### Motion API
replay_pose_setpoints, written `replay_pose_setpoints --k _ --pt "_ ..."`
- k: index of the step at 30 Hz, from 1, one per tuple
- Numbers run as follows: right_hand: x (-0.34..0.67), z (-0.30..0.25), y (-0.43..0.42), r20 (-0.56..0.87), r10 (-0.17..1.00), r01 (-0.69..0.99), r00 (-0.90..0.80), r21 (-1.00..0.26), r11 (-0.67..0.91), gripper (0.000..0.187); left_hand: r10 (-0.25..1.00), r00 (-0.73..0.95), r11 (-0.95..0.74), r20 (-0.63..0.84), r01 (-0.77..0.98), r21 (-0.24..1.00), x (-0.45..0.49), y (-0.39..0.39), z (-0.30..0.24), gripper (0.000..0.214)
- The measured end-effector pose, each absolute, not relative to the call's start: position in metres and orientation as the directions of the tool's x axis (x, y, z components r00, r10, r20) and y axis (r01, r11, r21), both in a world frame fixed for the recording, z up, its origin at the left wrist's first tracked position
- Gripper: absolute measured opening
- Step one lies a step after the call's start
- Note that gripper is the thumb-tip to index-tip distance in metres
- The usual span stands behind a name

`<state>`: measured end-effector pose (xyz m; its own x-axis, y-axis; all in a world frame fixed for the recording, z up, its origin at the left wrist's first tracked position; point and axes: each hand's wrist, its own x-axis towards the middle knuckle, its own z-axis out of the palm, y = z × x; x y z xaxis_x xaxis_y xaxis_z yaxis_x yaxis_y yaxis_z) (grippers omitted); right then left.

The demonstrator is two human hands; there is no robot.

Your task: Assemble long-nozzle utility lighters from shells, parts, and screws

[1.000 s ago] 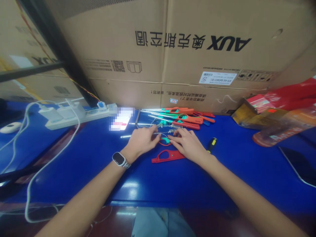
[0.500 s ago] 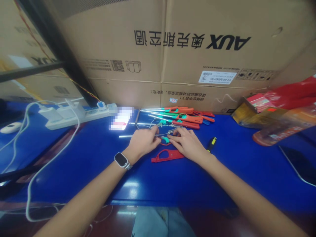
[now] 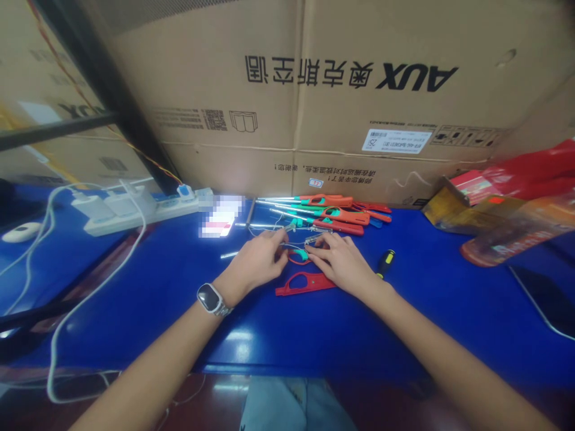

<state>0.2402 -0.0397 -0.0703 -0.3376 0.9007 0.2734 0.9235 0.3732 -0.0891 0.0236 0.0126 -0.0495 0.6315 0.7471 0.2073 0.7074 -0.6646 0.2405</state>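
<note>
Head view: at left, the rod (image 3: 229,255) now slants, its tip lower; the left hand (image 3: 251,263) above it has rolled. This suggests the left adjusts alignment while the right steadies. Left fingers are narrow; their grip is hidden and cannot be told. The trigger (image 3: 302,255) lies between the hands, the shell (image 3: 318,280) nearer the wearer. The right hand (image 3: 345,263) pinches the silver part (image 3: 311,240). Versus the earlier frame, the shell, right hand and screwdriver (image 3: 386,262) are unmoved.

dark-faced watch (image 3: 209,297), silver link band (image 3: 223,310), pale blue clothing (image 3: 287,410).
</note>
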Motion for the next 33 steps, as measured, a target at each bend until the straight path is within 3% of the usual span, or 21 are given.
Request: replay_pose_setpoints --k 6,11,16,18,26,33 --pt "0.240 -0.071 -0.040 0.280 0.898 0.924 -0.340 -0.076 0.374 0.031 0.774 0.607 -0.631 0.179 0.760 0.155 0.027 0.012 -0.052 0.022" --pt "0.238 -0.071 -0.041 0.272 0.899 0.925 -0.344 -0.065 0.374 0.031 0.771 0.607 -0.624 0.192 0.780 0.042 0.031 0.010 -0.053 0.043" --pt "0.236 -0.071 -0.041 0.271 0.896 0.922 -0.352 -0.067 0.382 0.032 0.772 0.612 -0.619 0.169 0.785 -0.017 0.034 0.008 -0.052 0.039" --pt "0.236 -0.072 -0.041 0.277 0.894 0.920 -0.352 -0.074 0.385 0.031 0.770 0.616 -0.628 0.163 0.778 0.026 0.032 0.009 -0.053 0.036" --pt "0.237 -0.072 -0.040 0.287 0.893 0.919 -0.346 -0.090 0.384 0.032 0.683 0.703 -0.700 0.199 0.552 0.454 0.012 0.022 -0.056 0.018" --pt "0.238 -0.071 -0.040 0.272 0.900 0.919 -0.342 -0.103 0.380 0.031 0.665 0.727 -0.684 0.173 0.499 0.532 0.004 0.040 -0.055 0.013"
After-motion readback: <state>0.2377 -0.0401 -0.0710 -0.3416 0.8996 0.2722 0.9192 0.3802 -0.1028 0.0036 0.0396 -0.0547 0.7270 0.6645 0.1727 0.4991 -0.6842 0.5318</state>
